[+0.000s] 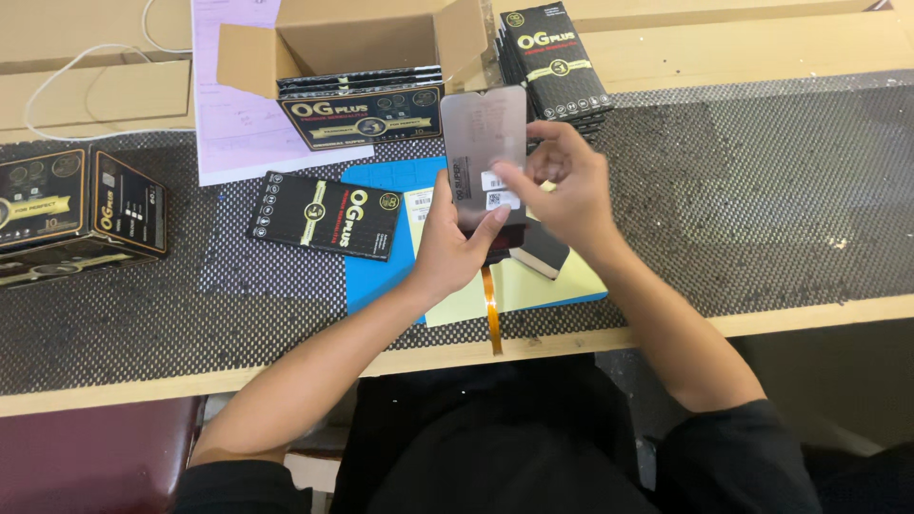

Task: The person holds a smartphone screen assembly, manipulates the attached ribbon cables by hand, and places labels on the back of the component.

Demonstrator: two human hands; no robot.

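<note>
Above blue mat (381, 276), left hand (455, 249) grips grey sheet (484, 133) from below, upright w/ thumb on its face. Right hand (569, 190) pinches sheet's right edge by white labels (497, 189). Both forearms angled inward. Black box (326, 215) lies left on mat.

Glossy grey screen-protector sheet (486, 143), smooth, with white paper stickers. Below it: smooth matt blue mat (381, 257) and matt yellow paper sheet (533, 286). Left of the sheet: glossy black printed card packet (326, 215). Behind it: rough brown cardboard box (362, 43). Under all: dotted textured mesh bench cover (762, 190), bare wood edge (809, 314).
</note>
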